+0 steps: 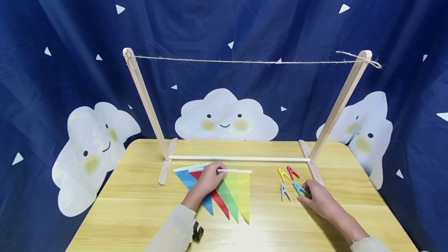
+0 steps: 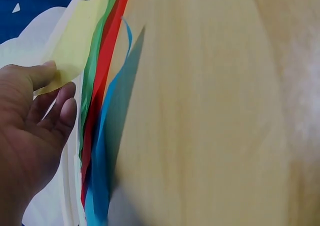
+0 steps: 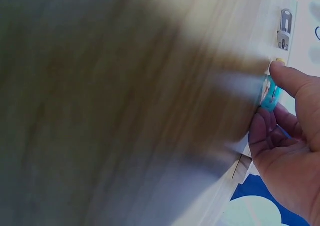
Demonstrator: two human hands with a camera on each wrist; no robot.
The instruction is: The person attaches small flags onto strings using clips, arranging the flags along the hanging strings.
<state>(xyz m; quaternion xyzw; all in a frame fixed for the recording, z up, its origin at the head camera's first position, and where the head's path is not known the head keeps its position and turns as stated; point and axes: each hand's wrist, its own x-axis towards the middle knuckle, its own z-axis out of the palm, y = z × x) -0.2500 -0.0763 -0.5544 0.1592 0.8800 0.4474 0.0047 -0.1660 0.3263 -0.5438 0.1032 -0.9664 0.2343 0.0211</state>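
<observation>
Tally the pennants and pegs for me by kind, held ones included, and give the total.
Pennants: 4 (blue pennant, red pennant, green pennant, yellow pennant)
Pegs: 4 (yellow peg, red peg, pale grey peg, teal peg)
Total: 8

The wooden table (image 1: 122, 213) bears a stand (image 1: 239, 158), clothespins (image 1: 282, 175) — and pennants (image 1: 240, 193).

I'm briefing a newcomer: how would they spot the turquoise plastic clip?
On the light wooden table, find the upright wooden frame's right foot. Just left are four small plastic clips. The turquoise plastic clip alone is pinched by the right hand.
</observation>
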